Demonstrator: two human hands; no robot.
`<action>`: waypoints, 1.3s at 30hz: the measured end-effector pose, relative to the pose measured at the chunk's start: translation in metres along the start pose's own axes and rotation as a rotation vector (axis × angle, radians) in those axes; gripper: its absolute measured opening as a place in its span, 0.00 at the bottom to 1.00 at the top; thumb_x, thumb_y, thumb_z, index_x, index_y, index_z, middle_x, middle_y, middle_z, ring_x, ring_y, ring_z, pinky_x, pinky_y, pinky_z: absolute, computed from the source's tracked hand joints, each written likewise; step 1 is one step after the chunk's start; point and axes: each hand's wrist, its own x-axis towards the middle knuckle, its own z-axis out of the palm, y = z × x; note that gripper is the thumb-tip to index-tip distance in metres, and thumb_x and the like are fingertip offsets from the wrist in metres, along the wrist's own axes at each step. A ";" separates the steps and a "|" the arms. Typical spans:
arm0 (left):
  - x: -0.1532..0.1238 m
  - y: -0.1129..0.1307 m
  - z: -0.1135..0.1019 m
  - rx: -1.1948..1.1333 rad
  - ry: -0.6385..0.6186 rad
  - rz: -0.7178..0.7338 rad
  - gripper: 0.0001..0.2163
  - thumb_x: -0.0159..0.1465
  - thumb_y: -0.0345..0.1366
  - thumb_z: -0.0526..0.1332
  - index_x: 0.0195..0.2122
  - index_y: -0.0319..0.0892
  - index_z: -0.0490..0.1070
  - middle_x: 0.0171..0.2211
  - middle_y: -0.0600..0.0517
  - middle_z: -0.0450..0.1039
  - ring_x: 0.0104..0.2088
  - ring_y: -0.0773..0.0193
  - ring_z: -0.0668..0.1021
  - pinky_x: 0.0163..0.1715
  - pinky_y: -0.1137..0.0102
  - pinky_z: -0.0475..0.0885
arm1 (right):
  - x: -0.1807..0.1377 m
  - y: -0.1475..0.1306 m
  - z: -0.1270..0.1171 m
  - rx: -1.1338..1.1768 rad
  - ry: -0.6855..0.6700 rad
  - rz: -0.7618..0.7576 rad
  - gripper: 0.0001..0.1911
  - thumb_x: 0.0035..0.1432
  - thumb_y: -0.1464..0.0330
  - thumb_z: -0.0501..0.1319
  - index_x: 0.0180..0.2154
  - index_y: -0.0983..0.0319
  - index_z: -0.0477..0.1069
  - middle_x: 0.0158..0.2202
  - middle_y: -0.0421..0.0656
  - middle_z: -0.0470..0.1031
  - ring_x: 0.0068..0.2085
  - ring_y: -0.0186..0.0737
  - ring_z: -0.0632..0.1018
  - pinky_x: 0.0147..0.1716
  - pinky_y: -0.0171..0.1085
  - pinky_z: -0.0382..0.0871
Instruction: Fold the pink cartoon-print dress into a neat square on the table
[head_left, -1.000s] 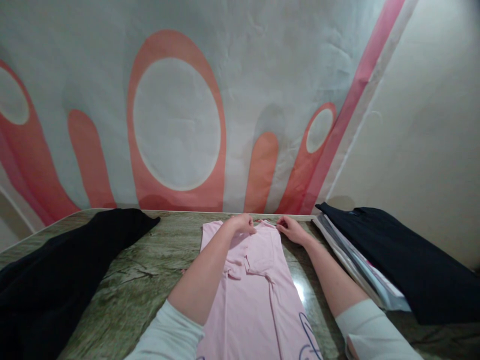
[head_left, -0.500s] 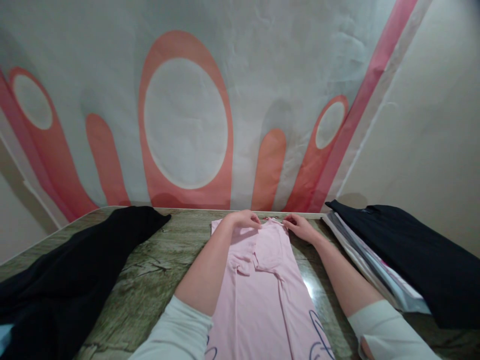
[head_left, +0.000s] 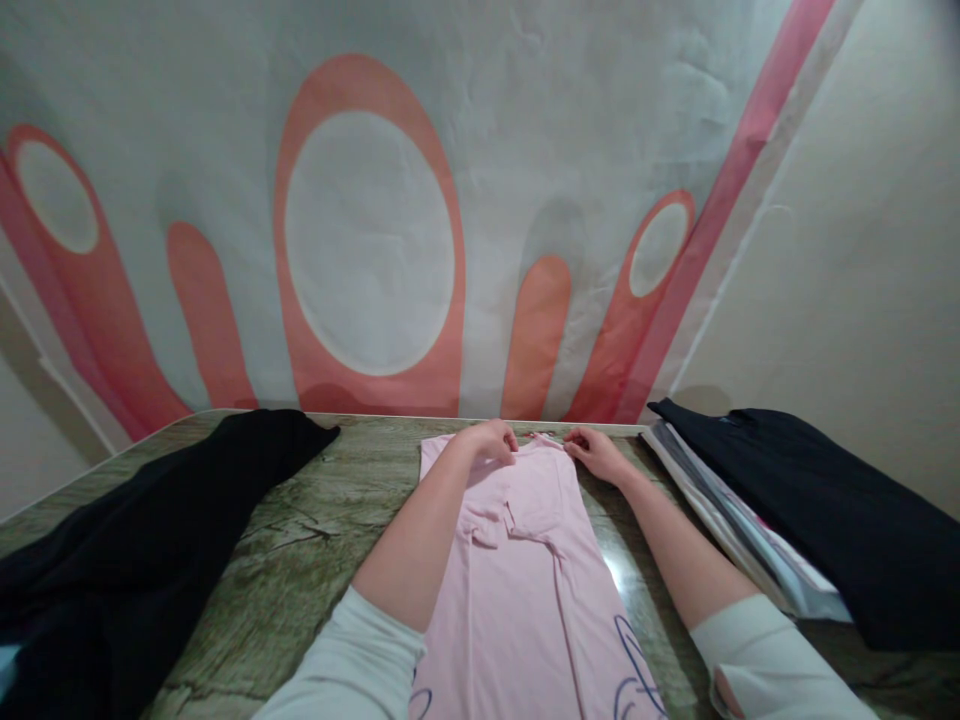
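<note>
A pink T-shirt (head_left: 517,610) lies lengthwise before me, its sides folded inward and both sleeves turned onto its middle. Dark blue line lettering shows along its lower edges. My left hand (head_left: 489,441) reaches over the shirt's far end, fingers curled down and closed on the cloth just left of the neckline. At the far right corner, my right hand (head_left: 595,452) pinches the shirt's edge between thumb and fingers. Between both hands, a small reddish detail shows at the collar, too small to make out.
Black clothing (head_left: 150,540) lies loosely heaped at the left. On the right stands a stack of folded garments (head_left: 742,500) with a black shirt (head_left: 825,500) on top. The wood-patterned table (head_left: 300,520) ends at a wall with a coral-patterned covering (head_left: 371,395).
My left hand has shifted very slightly left at the shirt's far end. The right hand stays at the corner, and the view has tilted a little.
</note>
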 end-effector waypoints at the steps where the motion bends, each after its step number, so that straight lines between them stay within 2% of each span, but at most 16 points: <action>1: 0.001 0.000 0.000 0.001 0.001 -0.002 0.17 0.46 0.30 0.64 0.40 0.39 0.73 0.33 0.53 0.74 0.27 0.68 0.72 0.23 0.78 0.63 | 0.000 -0.002 0.000 -0.025 0.019 -0.003 0.10 0.53 0.65 0.55 0.35 0.64 0.68 0.28 0.42 0.73 0.29 0.37 0.72 0.28 0.34 0.64; 6: 0.003 -0.003 0.002 0.003 0.014 -0.001 0.16 0.48 0.30 0.64 0.40 0.39 0.73 0.33 0.52 0.74 0.27 0.68 0.72 0.24 0.77 0.64 | -0.009 -0.030 0.003 -0.251 0.111 -0.163 0.09 0.54 0.67 0.55 0.35 0.64 0.69 0.34 0.46 0.73 0.37 0.41 0.72 0.38 0.38 0.65; 8: 0.002 -0.003 0.003 0.009 0.021 0.002 0.16 0.48 0.30 0.63 0.40 0.39 0.73 0.33 0.52 0.74 0.27 0.68 0.72 0.24 0.78 0.64 | -0.016 -0.048 0.008 -0.300 0.063 -0.265 0.11 0.56 0.68 0.54 0.39 0.64 0.70 0.40 0.49 0.73 0.44 0.42 0.71 0.44 0.39 0.63; 11: 0.001 -0.002 0.002 0.028 0.027 0.002 0.15 0.49 0.30 0.63 0.40 0.39 0.73 0.34 0.52 0.75 0.28 0.68 0.73 0.25 0.78 0.65 | -0.027 -0.068 0.018 -0.345 -0.103 -0.343 0.19 0.59 0.63 0.51 0.49 0.64 0.67 0.53 0.51 0.66 0.54 0.44 0.66 0.53 0.41 0.57; 14: -0.001 -0.001 -0.001 0.067 0.041 -0.014 0.14 0.50 0.29 0.62 0.40 0.39 0.74 0.34 0.52 0.75 0.30 0.67 0.74 0.26 0.78 0.65 | -0.035 -0.076 0.024 -0.432 -0.257 -0.280 0.30 0.61 0.54 0.46 0.59 0.64 0.56 0.61 0.50 0.54 0.61 0.46 0.56 0.58 0.46 0.48; 16: -0.005 -0.001 -0.005 0.103 0.053 -0.041 0.14 0.50 0.29 0.62 0.39 0.39 0.74 0.34 0.52 0.76 0.31 0.67 0.74 0.27 0.78 0.66 | -0.037 -0.077 0.026 -0.481 -0.310 -0.219 0.33 0.61 0.51 0.41 0.61 0.62 0.51 0.64 0.48 0.48 0.63 0.46 0.51 0.59 0.49 0.43; 20: -0.015 -0.003 -0.012 0.188 0.043 -0.115 0.13 0.48 0.31 0.65 0.36 0.39 0.75 0.33 0.51 0.76 0.30 0.64 0.75 0.27 0.76 0.67 | -0.038 -0.075 0.026 -0.537 -0.303 -0.134 0.37 0.59 0.47 0.38 0.63 0.61 0.45 0.65 0.45 0.42 0.64 0.45 0.46 0.60 0.49 0.39; 24: -0.019 0.009 -0.012 0.277 0.060 -0.118 0.13 0.48 0.30 0.64 0.36 0.38 0.75 0.33 0.49 0.76 0.31 0.61 0.76 0.30 0.73 0.68 | -0.034 -0.062 0.024 -0.550 -0.246 -0.029 0.38 0.58 0.46 0.38 0.63 0.62 0.45 0.64 0.46 0.45 0.64 0.47 0.47 0.59 0.51 0.38; 28: -0.013 0.041 0.009 0.341 0.117 0.009 0.16 0.52 0.27 0.61 0.43 0.39 0.71 0.43 0.46 0.74 0.42 0.58 0.75 0.41 0.71 0.67 | -0.024 -0.039 0.019 -0.548 -0.128 0.047 0.34 0.61 0.52 0.41 0.61 0.67 0.50 0.63 0.50 0.50 0.63 0.47 0.51 0.59 0.50 0.41; 32: -0.004 0.065 0.049 0.357 0.145 0.161 0.16 0.62 0.35 0.52 0.52 0.39 0.64 0.53 0.44 0.65 0.52 0.59 0.68 0.51 0.68 0.61 | -0.015 -0.023 0.015 -0.514 0.007 0.011 0.27 0.63 0.64 0.41 0.59 0.68 0.54 0.61 0.50 0.55 0.62 0.44 0.55 0.58 0.47 0.47; 36: 0.007 0.058 0.084 0.413 0.275 0.240 0.24 0.66 0.41 0.44 0.60 0.34 0.52 0.61 0.41 0.50 0.61 0.56 0.54 0.58 0.59 0.50 | -0.014 -0.017 0.015 -0.460 -0.041 -0.092 0.24 0.62 0.68 0.41 0.56 0.65 0.61 0.60 0.47 0.59 0.61 0.41 0.57 0.58 0.44 0.49; 39: 0.013 0.049 0.096 0.414 0.327 0.213 0.28 0.66 0.46 0.40 0.62 0.33 0.47 0.63 0.41 0.46 0.62 0.56 0.51 0.59 0.59 0.47 | -0.014 -0.013 0.013 -0.423 -0.014 -0.024 0.21 0.61 0.69 0.45 0.52 0.64 0.66 0.56 0.48 0.64 0.59 0.42 0.61 0.57 0.45 0.50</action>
